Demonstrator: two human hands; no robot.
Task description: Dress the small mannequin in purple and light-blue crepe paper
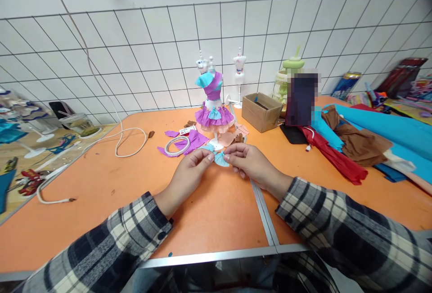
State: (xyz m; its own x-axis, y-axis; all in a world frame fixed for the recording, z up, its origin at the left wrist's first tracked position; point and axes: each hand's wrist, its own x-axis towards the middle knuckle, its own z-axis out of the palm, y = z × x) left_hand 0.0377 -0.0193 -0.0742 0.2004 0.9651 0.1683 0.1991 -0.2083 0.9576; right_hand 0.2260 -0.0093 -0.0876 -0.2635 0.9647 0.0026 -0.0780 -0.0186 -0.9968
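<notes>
Between my two hands is a small piece of light blue crepe paper (222, 160), gathered at its upper edge and fanned out below. My left hand (194, 167) pinches its left side with thumb and forefinger. On its right side, the fingertips of my right hand (248, 162) are closed on the paper. Just behind stands a miniature dress form (213, 88) on a white base, dressed in a purple and blue top and a ruffled purple and pink skirt with a blue bow at the waist. A roll of tape (177, 146) lies left of my hands on purple paper scraps (195, 139).
Two bare white mini dress forms (239, 65) stand by the tiled wall. A cardboard box (262, 110), a green cup (293, 65) and a dark, blurred-out screen (302, 99) are at the back right. Coloured crepe paper (362, 142) covers the right side. A white cable (116, 142) trails at left.
</notes>
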